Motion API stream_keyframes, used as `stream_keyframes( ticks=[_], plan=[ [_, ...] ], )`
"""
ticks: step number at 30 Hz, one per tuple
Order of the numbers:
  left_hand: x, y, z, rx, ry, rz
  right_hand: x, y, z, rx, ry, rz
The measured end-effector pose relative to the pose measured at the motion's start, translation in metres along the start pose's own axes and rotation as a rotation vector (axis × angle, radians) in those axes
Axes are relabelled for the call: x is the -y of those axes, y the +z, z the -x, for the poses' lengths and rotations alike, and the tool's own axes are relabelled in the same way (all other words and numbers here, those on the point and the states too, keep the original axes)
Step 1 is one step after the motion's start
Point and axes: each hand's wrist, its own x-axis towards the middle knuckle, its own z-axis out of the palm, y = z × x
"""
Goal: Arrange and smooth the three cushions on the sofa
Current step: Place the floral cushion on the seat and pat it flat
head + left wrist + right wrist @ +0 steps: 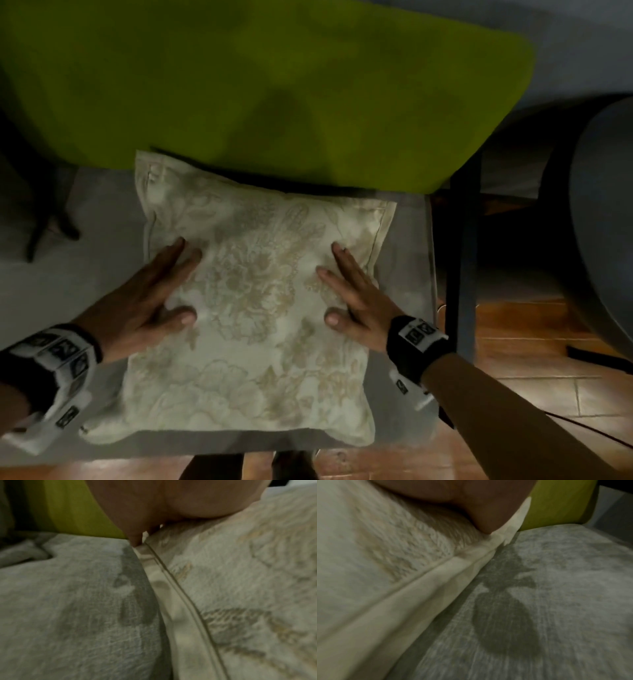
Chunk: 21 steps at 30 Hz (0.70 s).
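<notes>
Your forearms are bare, no sleeves; each wrist carries a black band [416,346] with a white strap [60,363] of square black-and-white marker tiles, and a thin dark cable [582,426] trails from your right one.

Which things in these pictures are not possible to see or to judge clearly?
- The third cushion: only the floral cushion and the green cushion show in any view.
- Fingertips of the left hand and right hand: both wrist views show only the palm's underside, close and blurred.
- Green cushion's upper and left parts: cut off by the head view's edges.
- The dark shape at the head view's left edge: too dim to identify.
</notes>
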Motion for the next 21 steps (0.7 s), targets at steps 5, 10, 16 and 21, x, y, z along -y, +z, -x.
stream_keyframes(
  ticks=[5,10,16,21],
  plan=[
    [0.003,0.003,-0.013,0.052,-0.189,0.092,-0.014,-0.018,-0.009,0.145,0.272,-0.125],
    [-0.001,0.004,-0.002,-0.168,-0.268,0.258,-0.021,-0.017,0.002,-0.070,0.341,-0.272],
    [0.006,0.012,0.024,-0.462,-0.655,0.799,-0.010,0.009,0.049,-0.447,0.730,-0.741],
    [-0.013,0.009,0.035,-0.527,-0.685,0.843,-0.006,0.001,0.055,-0.505,0.758,-0.731]
  ],
)
